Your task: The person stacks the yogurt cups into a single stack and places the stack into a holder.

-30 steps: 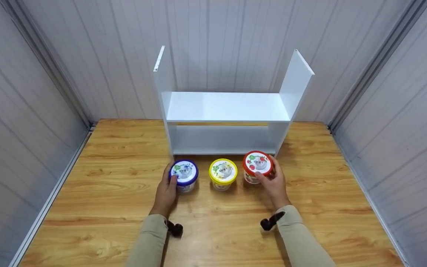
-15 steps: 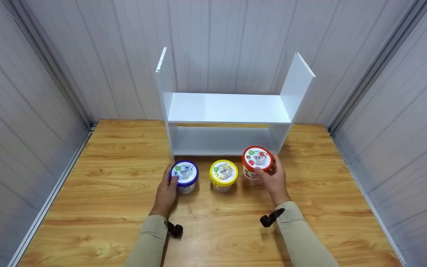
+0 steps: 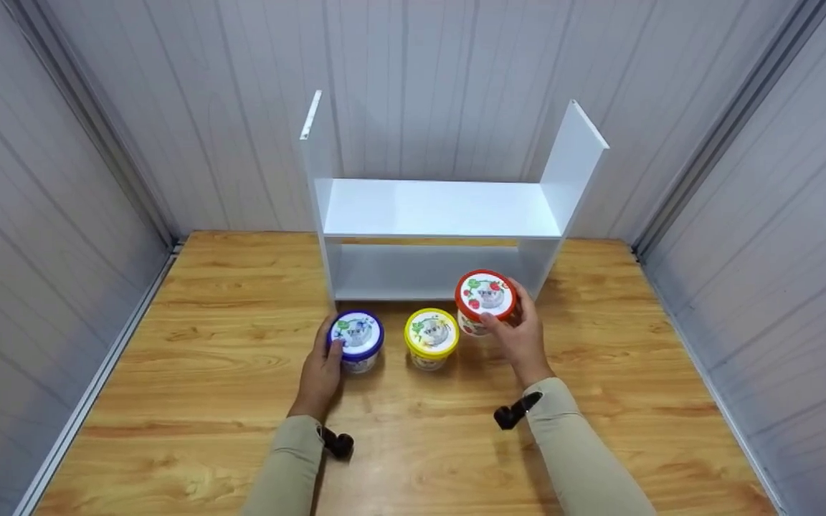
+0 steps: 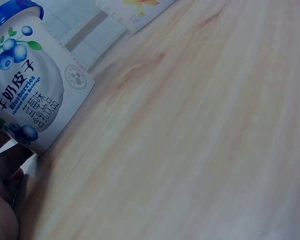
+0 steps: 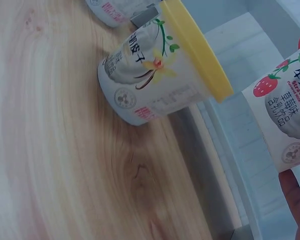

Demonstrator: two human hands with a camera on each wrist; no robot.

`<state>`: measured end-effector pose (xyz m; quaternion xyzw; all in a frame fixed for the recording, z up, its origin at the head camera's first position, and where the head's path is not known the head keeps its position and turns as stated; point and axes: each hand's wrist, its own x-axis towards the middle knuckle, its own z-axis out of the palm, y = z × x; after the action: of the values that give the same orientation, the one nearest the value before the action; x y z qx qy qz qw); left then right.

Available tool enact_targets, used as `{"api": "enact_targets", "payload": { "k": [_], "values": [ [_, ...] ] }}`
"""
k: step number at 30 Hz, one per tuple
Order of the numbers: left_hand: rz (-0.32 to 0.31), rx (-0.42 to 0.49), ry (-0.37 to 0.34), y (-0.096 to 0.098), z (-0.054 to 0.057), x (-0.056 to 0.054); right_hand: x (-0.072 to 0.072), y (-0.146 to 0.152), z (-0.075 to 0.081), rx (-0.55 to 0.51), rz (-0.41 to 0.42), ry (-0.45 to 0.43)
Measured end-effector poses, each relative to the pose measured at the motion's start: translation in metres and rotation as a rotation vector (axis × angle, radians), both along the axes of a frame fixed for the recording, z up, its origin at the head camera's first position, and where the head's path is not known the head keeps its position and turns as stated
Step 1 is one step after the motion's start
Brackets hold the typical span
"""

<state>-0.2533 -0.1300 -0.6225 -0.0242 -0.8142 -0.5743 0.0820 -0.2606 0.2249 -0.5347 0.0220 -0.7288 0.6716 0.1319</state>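
Observation:
In the head view my left hand (image 3: 321, 374) grips the side of a blue-lidded blueberry milk drink tub (image 3: 356, 334), which stands on the table; its printed side (image 4: 32, 82) fills the upper left of the left wrist view. My right hand (image 3: 522, 344) holds a red-lidded strawberry tub (image 3: 485, 294), thumb at the lid's near edge. The right wrist view shows that strawberry tub (image 5: 285, 102) raised off the table. Between the two stands a yellow-lidded tub (image 3: 432, 335) with a vanilla flower print (image 5: 157, 65), touched by neither hand.
A white two-level shelf (image 3: 442, 208) with tall side panels stands just behind the tubs. The wooden table (image 3: 241, 344) spreads around them. Pale panelled walls (image 3: 427, 86) enclose the back and both sides.
My right hand has lifted the strawberry tub and carried it forward toward the shelf and slightly left. The left hand, blueberry tub and yellow-lidded tub stay where they were.

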Motion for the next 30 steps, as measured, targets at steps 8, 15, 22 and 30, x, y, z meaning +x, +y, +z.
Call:
{"api": "enact_targets", "payload": {
  "k": [8,15,22,30],
  "values": [
    [-0.013,0.006,0.016,0.0,0.001,-0.001,-0.002,-0.015,0.003,0.005,0.0,0.02],
    [-0.014,0.045,0.045,0.0,0.0,-0.001,-0.005,-0.031,0.007,0.047,0.036,0.035],
    [-0.036,0.074,0.055,-0.001,-0.003,-0.004,-0.01,-0.046,0.011,0.007,0.091,0.014],
    [-0.047,0.115,0.031,0.002,0.021,0.008,-0.011,-0.061,0.013,-0.052,0.149,0.009]
  ]
}}
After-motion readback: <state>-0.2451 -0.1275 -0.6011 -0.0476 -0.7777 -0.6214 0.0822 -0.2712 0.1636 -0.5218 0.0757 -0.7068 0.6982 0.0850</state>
